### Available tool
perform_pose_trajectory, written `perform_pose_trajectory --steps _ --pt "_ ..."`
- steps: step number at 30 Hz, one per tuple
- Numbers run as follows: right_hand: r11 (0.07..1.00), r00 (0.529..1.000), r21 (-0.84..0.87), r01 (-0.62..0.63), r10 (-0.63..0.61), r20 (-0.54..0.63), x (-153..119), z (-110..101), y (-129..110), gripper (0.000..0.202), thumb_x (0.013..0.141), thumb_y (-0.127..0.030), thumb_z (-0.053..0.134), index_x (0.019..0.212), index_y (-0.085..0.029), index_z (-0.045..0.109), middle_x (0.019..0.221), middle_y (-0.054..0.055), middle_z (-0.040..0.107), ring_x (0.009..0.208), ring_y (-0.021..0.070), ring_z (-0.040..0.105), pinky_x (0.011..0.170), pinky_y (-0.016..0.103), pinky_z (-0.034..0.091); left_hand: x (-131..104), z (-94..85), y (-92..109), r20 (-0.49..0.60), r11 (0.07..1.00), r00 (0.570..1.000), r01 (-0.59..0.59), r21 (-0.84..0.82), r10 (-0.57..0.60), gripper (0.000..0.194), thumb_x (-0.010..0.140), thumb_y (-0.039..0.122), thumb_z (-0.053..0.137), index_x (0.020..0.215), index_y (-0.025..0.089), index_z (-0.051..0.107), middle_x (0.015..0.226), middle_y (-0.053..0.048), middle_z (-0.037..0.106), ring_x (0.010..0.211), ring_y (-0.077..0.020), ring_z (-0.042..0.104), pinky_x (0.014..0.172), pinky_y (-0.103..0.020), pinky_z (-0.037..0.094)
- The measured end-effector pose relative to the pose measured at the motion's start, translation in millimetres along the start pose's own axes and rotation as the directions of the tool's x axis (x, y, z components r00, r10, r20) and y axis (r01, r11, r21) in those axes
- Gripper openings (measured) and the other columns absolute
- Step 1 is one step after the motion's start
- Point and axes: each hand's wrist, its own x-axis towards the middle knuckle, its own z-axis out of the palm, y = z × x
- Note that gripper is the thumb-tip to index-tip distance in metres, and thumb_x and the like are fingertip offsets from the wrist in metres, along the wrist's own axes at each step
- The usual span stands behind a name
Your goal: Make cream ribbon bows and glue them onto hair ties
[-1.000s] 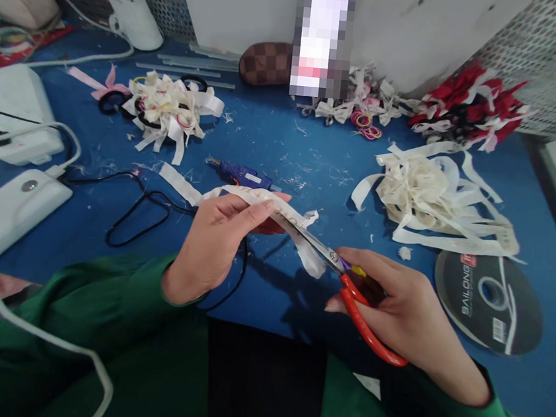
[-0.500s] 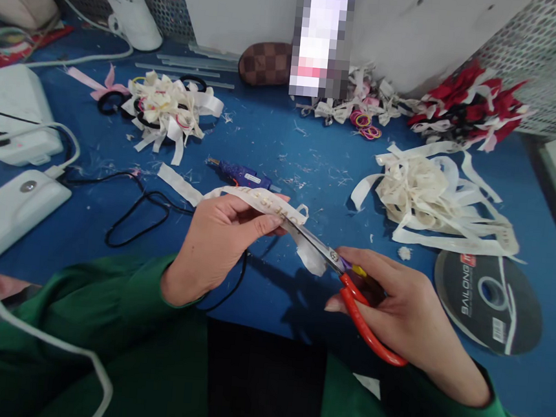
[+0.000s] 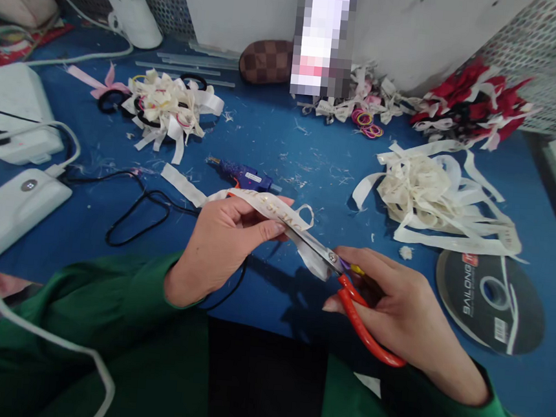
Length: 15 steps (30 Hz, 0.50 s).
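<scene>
My left hand (image 3: 224, 243) pinches a cream ribbon (image 3: 263, 203) with gold lettering between thumb and fingers. One tail of the ribbon runs out to the left, and a small loop and a wider end stick out to the right of my fingertips. In my right hand (image 3: 396, 303) is a pair of scissors (image 3: 314, 243) with red handles, and a bit of purple and yellow shows near the pivot. The blades lie along the ribbon, their tips close to my left thumb; whether they meet is hard to see. Just behind the ribbon lies a blue glue gun (image 3: 252, 178).
To the right are a heap of cream ribbons (image 3: 413, 194) and a black ribbon spool (image 3: 469, 303). Finished-looking bows (image 3: 163, 104) lie at the left, red bows (image 3: 472, 105) at the back right. White power boxes (image 3: 15, 211) and a black cord (image 3: 138, 222) occupy the left side.
The ribbon has turned a little in my left hand, and its loop stands wider. The scissors have shifted slightly left. Both hands keep their holds.
</scene>
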Motion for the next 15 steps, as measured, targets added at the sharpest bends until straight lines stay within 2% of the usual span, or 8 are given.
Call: perform_pose_trajectory --steps 10,15 --pt "1.0 1.0 -0.01 0.019 -0.019 -0.008 -0.4 -2.4 -1.1 0.041 0.083 -0.038 0.077 0.118 -0.022 0.066 0.096 0.005 0.073 0.063 0.014 0.063 0.055 0.024 0.05 0.3 1.4 2.1 -0.005 0.999 1.0 0.005 -0.034 -0.005 0.025 0.078 0.024 0.081 0.102 0.018 0.079 0.089 -0.004 0.079 0.077 -0.0191 0.075 0.076 -0.033 0.065" --pt "0.999 1.0 0.041 -0.014 0.014 0.011 0.0 0.2 -1.3 0.046 0.081 -0.038 0.078 0.121 -0.022 0.064 0.093 0.003 0.07 0.064 0.0139 0.063 0.056 0.023 0.051 0.0 1.6 0.6 0.003 0.999 1.0 0.019 -0.029 -0.019 0.027 0.077 0.025 0.082 0.104 0.019 0.079 0.09 -0.004 0.079 0.08 -0.0214 0.075 0.079 -0.036 0.065"
